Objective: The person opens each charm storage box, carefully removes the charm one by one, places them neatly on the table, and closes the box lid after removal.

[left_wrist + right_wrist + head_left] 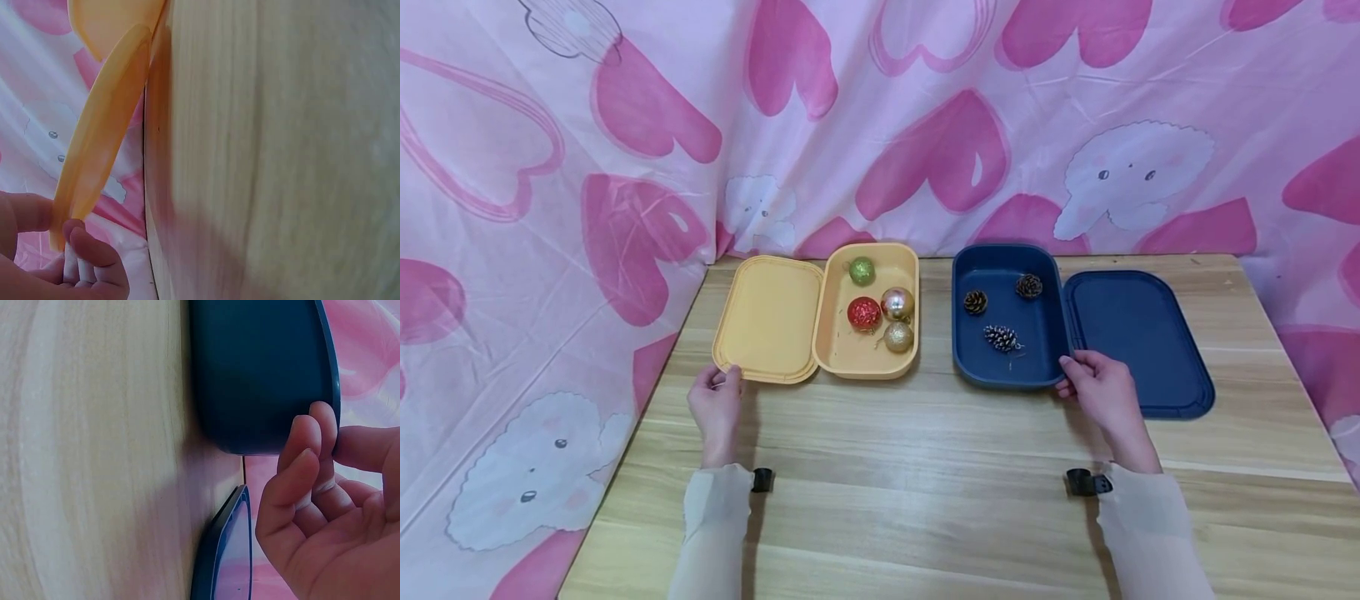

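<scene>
My left hand [716,408] pinches the near left corner of a yellow lid [769,318], which tilts up off the table in the left wrist view. Beside that lid stands a yellow box [868,368] holding a green ball ornament [862,271], a red one [864,313], a shiny pink-gold one [897,304] and a glittery gold one [898,337]. With thumb and fingertips my right hand [1102,392] pinches the near right rim of a dark blue box [1009,382]. Inside lie pine cones [1028,286], one [1002,337] white-tipped.
A dark blue lid [1138,342] lies on the wooden table [910,483], right of the blue box. Behind the table and at both sides hangs a pink curtain [925,150] with hearts. Black straps [1088,482] show at the sleeves.
</scene>
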`<state>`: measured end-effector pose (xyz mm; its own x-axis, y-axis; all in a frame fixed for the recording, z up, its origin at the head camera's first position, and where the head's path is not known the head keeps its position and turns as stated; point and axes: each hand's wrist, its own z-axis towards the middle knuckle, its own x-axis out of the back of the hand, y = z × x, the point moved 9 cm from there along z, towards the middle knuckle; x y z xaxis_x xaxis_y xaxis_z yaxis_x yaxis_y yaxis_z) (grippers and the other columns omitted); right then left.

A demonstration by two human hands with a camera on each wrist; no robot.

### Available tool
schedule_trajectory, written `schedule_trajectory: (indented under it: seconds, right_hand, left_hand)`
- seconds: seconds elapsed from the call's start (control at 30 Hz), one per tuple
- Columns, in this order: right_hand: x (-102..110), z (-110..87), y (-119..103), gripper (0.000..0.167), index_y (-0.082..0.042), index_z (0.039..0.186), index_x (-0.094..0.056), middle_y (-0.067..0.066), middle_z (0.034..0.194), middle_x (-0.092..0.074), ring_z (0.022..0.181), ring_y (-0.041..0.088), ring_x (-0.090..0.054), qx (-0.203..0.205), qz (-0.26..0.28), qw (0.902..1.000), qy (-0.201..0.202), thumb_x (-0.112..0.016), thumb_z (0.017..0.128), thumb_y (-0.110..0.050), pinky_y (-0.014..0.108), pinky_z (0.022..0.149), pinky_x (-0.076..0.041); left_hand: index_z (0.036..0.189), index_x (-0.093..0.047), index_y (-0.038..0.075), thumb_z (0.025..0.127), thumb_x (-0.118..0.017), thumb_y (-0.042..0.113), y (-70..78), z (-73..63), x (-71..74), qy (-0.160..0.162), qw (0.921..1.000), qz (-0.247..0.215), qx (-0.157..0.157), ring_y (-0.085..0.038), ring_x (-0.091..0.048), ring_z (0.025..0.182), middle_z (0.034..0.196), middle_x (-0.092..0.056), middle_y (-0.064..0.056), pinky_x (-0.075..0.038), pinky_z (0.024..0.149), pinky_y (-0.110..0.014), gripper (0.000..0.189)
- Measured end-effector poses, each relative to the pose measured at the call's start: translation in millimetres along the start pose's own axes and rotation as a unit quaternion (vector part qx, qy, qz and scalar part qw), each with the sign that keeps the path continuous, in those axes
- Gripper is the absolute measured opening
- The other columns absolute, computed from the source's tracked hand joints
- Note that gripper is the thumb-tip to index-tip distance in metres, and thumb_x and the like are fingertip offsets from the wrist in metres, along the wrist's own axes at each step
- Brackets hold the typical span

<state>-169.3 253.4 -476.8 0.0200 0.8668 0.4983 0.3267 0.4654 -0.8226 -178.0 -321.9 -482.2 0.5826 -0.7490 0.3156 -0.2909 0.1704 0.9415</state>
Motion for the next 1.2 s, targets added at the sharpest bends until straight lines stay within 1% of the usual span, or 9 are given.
schedule_trajectory:
  seconds: [0.1,0.23,0.33,0.47,0.57,0.73,0.93,1.2]
  right_hand:
    - [0.3,-0.2,-0.7,0.054,0.012,0.136,-0.045,0.007,0.086,-0.072,0.065,0.002,-0.065,0.001,-0.001,1.0,0.001,-0.046,0.102,-0.031,0.018,0.063,-0.056]
    - [0.4,-0.1,-1.1,0.054,0.012,0.135,-0.045,0.007,0.086,-0.072,0.065,0.002,-0.064,0.001,-0.003,1.0,0.001,-0.046,0.102,-0.03,0.018,0.063,-0.056]
    - [0.4,0.0,-1.3,0.054,0.011,0.135,-0.045,0.007,0.086,-0.072,0.065,0.002,-0.064,0.001,-0.004,1.0,0.0,-0.046,0.102,-0.031,0.018,0.063,-0.056]
    - [0.5,0.1,-1.2,0.054,0.011,0.135,-0.046,0.008,0.087,-0.072,0.065,0.002,-0.064,0.001,-0.004,1.0,0.001,-0.046,0.102,-0.031,0.018,0.064,-0.056]
    - [0.5,0.2,-0.7,0.054,0.011,0.135,-0.046,0.008,0.086,-0.072,0.065,0.002,-0.064,0.002,-0.004,1.0,0.001,-0.046,0.102,-0.031,0.018,0.064,-0.056]
    - [0.6,0.4,-0.5,0.053,0.011,0.135,-0.046,0.008,0.086,-0.072,0.065,0.002,-0.064,0.005,-0.002,1.0,0.001,-0.046,0.102,-0.031,0.019,0.064,-0.056]
    - [0.6,0.4,-0.6,0.053,0.011,0.135,-0.046,0.008,0.086,-0.072,0.065,0.003,-0.065,0.003,-0.002,1.0,0.001,-0.046,0.102,-0.031,0.019,0.064,-0.056]
    - [0.1,0.3,-0.1,0.053,0.011,0.135,-0.046,0.007,0.086,-0.072,0.065,0.002,-0.065,-0.002,-0.001,1.0,-0.001,-0.046,0.102,-0.031,0.018,0.064,-0.056]
  left_hand:
    - [0.117,-0.059,-0.004,0.09,-0.062,0.012,-0.5,1.3,0.9,-0.006,0.9997,0.025,0.001,0.006,-0.052,0.056,0.068,-0.051,0.016,-0.044,0.052,-0.01,0.032]
    - [0.119,-0.058,-0.004,0.09,-0.063,0.012,0.8,2.8,1.3,-0.017,0.9988,0.046,-0.006,0.006,-0.053,0.055,0.07,-0.052,0.014,-0.045,0.052,-0.01,0.034]
    - [0.122,-0.057,-0.004,0.089,-0.063,0.013,2.2,3.8,1.8,-0.022,0.9971,0.071,-0.015,0.007,-0.053,0.056,0.074,-0.054,0.012,-0.045,0.052,-0.01,0.038]
    - [0.13,-0.053,-0.002,0.089,-0.063,0.016,1.9,4.6,2.3,-0.029,0.9935,0.109,-0.015,0.006,-0.053,0.058,0.08,-0.057,0.008,-0.045,0.054,-0.01,0.045]
    - [0.134,-0.049,0.001,0.09,-0.063,0.018,0.7,5.0,2.4,-0.036,0.9915,0.125,-0.011,0.004,-0.054,0.057,0.08,-0.058,0.007,-0.046,0.055,-0.012,0.05]
    - [0.136,-0.048,0.003,0.09,-0.063,0.02,1.3,5.2,3.1,-0.037,0.9871,0.155,-0.021,0.003,-0.052,0.054,0.077,-0.059,0.006,-0.044,0.055,-0.015,0.051]
    - [0.134,-0.05,0.003,0.089,-0.063,0.019,0.7,7.0,3.2,-0.034,0.9837,0.173,-0.036,0.002,-0.05,0.055,0.079,-0.061,0.002,-0.043,0.053,-0.016,0.049]
    - [0.134,-0.049,0.003,0.089,-0.062,0.02,-1.1,8.3,2.4,-0.042,0.9814,0.183,-0.039,0.001,-0.051,0.057,0.082,-0.061,-0.002,-0.043,0.053,-0.016,0.05]
